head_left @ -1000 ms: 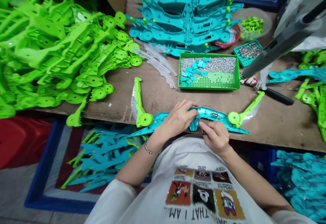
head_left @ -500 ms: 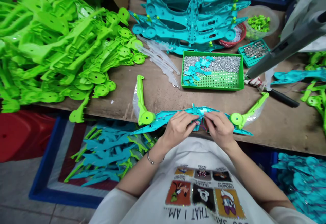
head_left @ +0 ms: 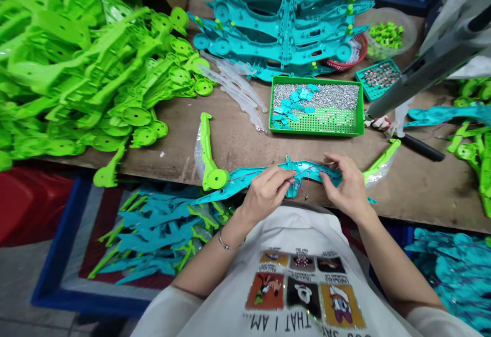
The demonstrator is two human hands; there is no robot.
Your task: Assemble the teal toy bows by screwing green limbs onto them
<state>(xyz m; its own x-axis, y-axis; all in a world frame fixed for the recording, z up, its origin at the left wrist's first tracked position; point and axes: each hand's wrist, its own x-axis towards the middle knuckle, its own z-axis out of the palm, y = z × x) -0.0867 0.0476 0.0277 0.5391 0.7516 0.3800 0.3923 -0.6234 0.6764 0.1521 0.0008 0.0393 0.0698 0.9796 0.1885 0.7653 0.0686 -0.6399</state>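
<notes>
A turquoise plastic toy bow half [head_left: 240,179] lies at the table's front edge, with bright green limbs [head_left: 207,148] at its ends. Thin red and blue wires [head_left: 301,186] run along it and hang loose over its middle, with a small dark piece at their tip. My left hand [head_left: 268,194] pinches the wires beside the central grip, its fingertips pressed together. Over the bow's right arm is my right hand [head_left: 347,186], thumb and fingers apart, holding nothing I can see. It hides the joint of the right green limb.
A green tray [head_left: 316,132] holds screws and small turquoise pieces. Behind it stand stacked turquoise bow halves [head_left: 284,30]. Green limb parts [head_left: 76,71] heap at the left. A grey power screwdriver-like tool [head_left: 425,66] slants in from the right. A blue crate [head_left: 53,275] sits below.
My right hand has moved right, away from the bow's middle, and its fingers have spread. The wires' loose end now shows. My left hand stays near the centre.
</notes>
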